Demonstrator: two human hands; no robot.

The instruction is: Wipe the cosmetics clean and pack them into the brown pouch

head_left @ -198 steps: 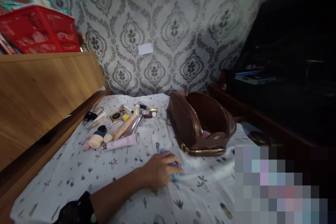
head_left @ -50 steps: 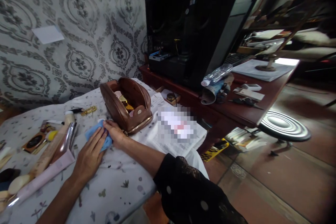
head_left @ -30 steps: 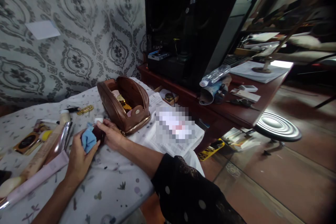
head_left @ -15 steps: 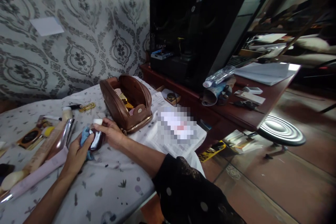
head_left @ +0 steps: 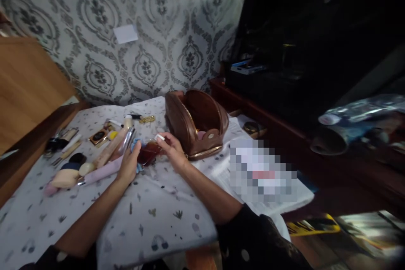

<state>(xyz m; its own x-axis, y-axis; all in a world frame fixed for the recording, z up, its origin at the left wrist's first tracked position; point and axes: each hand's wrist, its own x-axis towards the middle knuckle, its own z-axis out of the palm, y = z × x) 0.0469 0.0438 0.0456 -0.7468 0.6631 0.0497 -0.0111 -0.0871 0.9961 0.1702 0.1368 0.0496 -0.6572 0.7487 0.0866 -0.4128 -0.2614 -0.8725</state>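
Left of the brown zip bag (head_left: pixel 182 124), the left hand (head_left: pixel 128 165) clasps a blue cloth (head_left: pixel 139 167) against the dark-red bottle (head_left: pixel 149 153) — now tipped further bagward, apparently opening more side to rubbing — and the right hand (head_left: pixel 174 152) pinches its white cap (head_left: pixel 160 137).

A translucent reddish, white-capped bottle (head_left: pixel 148 153) is tilted, its side against a crumpled light-blue cloth (head_left: pixel 139 166)

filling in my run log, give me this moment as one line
left hand: holding cloth against bottle | right hand: fingers at white cap | bag: open, on sheet
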